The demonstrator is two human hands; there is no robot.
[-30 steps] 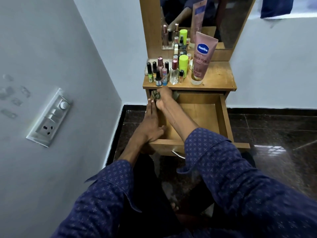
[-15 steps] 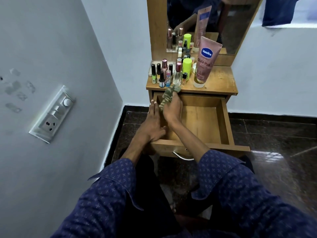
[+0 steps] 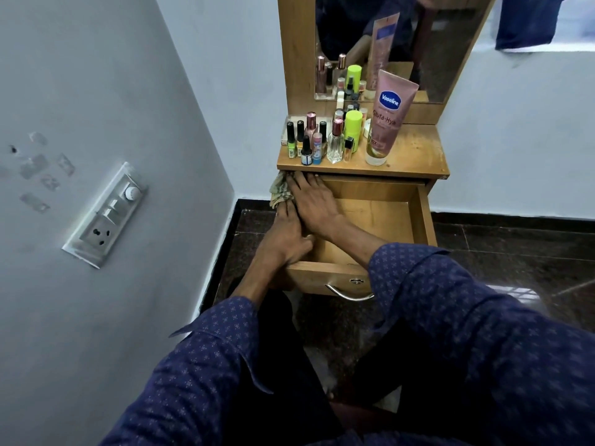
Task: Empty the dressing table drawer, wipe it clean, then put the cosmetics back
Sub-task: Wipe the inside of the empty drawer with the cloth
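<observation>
Wooden dressing table (image 3: 415,156) fills my upper centre; its drawer (image 3: 380,226) hangs open, bare inside. My right hand (image 3: 314,204) presses a rag (image 3: 279,191) flat-fingered into its far-left corner; my left hand (image 3: 286,236) rests open on the left wall. Bottles (image 3: 322,140) crowd the tabletop.

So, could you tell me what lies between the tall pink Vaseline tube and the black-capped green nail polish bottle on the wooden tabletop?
In the head view, small cosmetic bottles crowd between the tube and green bottle.
</observation>
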